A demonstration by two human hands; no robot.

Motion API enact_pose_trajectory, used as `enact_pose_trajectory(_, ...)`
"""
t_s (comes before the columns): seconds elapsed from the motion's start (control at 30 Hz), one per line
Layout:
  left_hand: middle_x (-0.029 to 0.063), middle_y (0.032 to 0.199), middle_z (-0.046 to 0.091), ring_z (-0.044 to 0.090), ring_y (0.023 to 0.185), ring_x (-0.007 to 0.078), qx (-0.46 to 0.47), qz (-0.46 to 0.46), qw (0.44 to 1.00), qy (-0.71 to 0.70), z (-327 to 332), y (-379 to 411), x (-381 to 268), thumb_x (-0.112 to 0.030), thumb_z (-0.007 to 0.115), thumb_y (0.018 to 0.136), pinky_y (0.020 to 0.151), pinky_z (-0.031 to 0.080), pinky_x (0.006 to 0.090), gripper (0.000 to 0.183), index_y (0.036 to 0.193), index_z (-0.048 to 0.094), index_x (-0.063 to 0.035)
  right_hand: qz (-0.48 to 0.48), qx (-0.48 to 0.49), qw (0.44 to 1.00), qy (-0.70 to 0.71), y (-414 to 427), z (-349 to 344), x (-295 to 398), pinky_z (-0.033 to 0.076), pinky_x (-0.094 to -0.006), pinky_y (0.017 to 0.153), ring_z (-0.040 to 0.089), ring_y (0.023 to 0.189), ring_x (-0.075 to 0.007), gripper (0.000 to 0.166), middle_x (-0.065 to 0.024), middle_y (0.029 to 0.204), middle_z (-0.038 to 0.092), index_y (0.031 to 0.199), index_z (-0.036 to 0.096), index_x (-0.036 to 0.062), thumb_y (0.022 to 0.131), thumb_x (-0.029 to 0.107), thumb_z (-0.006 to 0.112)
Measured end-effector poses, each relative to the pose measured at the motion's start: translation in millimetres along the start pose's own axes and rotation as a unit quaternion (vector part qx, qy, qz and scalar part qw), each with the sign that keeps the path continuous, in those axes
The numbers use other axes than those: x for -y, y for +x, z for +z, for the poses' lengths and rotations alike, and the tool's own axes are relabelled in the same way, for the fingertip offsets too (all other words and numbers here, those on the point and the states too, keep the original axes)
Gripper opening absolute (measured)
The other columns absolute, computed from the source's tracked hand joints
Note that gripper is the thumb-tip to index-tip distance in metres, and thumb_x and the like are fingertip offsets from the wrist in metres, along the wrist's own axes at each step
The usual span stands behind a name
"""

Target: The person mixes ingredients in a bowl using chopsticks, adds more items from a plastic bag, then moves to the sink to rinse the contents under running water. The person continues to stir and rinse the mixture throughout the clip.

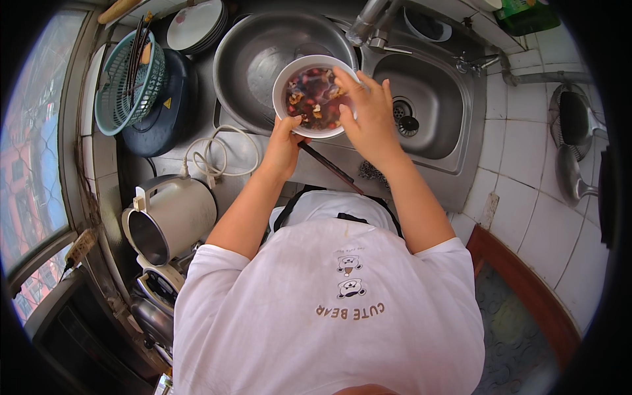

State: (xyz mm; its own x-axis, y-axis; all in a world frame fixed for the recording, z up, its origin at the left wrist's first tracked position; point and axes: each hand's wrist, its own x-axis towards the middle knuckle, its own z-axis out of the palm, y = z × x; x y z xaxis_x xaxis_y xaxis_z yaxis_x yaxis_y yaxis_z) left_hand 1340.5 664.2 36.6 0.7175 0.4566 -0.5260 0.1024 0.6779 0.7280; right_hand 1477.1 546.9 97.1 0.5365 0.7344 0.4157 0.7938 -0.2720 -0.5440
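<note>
My left hand (282, 148) grips the near left side of a white bowl (278, 94), its thumb on the rim. Cloudy reddish water fills the bowl, with red beans or similar grains and walnut pieces (317, 112) in it. Over the bowl's right side, my right hand (371, 113) has its fingers spread and seems to hold nothing; whether a fingertip touches the water is unclear. Dark chopsticks (330, 167) stick out below the bowl beside my left hand; I cannot tell if that hand holds them. Behind the bowl sits a large steel basin (252, 64).
To the right are a steel sink (444, 108) and a faucet (368, 24). A steel-wool scrubber (374, 173) lies near the counter edge. On the left stand a teal basket (111, 94), stacked plates (195, 24), a coiled cord (224, 148) and a lidless soymilk-maker-like jug (173, 217).
</note>
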Motion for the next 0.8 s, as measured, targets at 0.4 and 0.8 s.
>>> enact_pose_trajectory(0.4, 0.0012, 0.109, 0.051, 0.048, 0.089, 0.0134, -0.059, 0.034, 0.998, -0.019, -38, -7, -3, -0.026, 0.053, 0.084, 0.075, 0.038, 0.0298, 0.043, 0.124, 0.043, -0.0141, 0.138, 0.263, 0.955, -0.016, -70, 72, -75, 0.048, -0.04, 0.08, 0.057, 0.093, -0.0259, 0.009, -0.0053, 0.09, 0.061, 0.087, 0.067, 0.0125, 0.083, 0.018, 0.061)
enact_pose_trajectory(0.8, 0.0027, 0.104, 0.057, 0.051, 0.088, 0.0153, -0.107, 0.026, 0.993, -0.038, -48, -20, -1, -0.029, 0.054, 0.084, 0.077, 0.038, 0.0305, 0.037, 0.115, 0.048, -0.0109, 0.001, 0.385, 0.893, -0.233, -46, 120, -63, 0.049, -0.0377, 0.075, 0.059, 0.094, -0.0227, 0.013, -0.0058, 0.092, 0.063, 0.085, 0.07, 0.0099, 0.08, 0.013, 0.059)
